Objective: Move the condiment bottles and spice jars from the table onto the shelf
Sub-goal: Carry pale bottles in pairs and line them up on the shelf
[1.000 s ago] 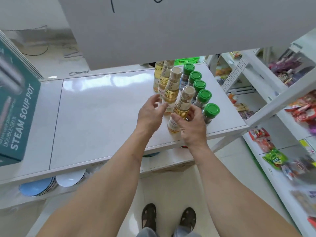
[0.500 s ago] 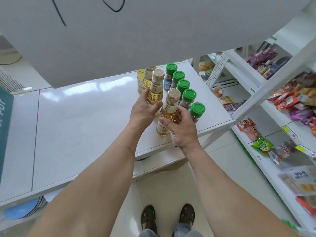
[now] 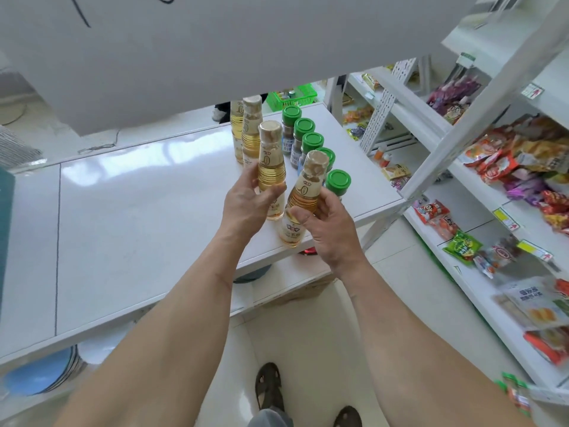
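My left hand (image 3: 246, 201) is shut on a golden condiment bottle (image 3: 270, 155) with a beige cap, held upright. My right hand (image 3: 329, 232) is shut on a second golden bottle (image 3: 304, 192), tilted toward the right and close to the front edge of the white shelf board (image 3: 138, 211). Two more golden bottles (image 3: 249, 131) stand behind them. Beside them runs a row of several spice jars with green lids (image 3: 303, 131), the nearest jar (image 3: 338, 181) just behind my right hand's fingers.
A white rack (image 3: 462, 167) on the right holds snack packets. A white panel (image 3: 215, 44) hangs low overhead. Blue and white plates (image 3: 40, 374) lie on the lower level at left. A green basket (image 3: 291, 97) sits behind the shelf. My feet stand on the tiled floor.
Both hands have closed round the two front bottles and raised them slightly; the right bottle now leans right. The view has swung right, putting the teal box out of frame.
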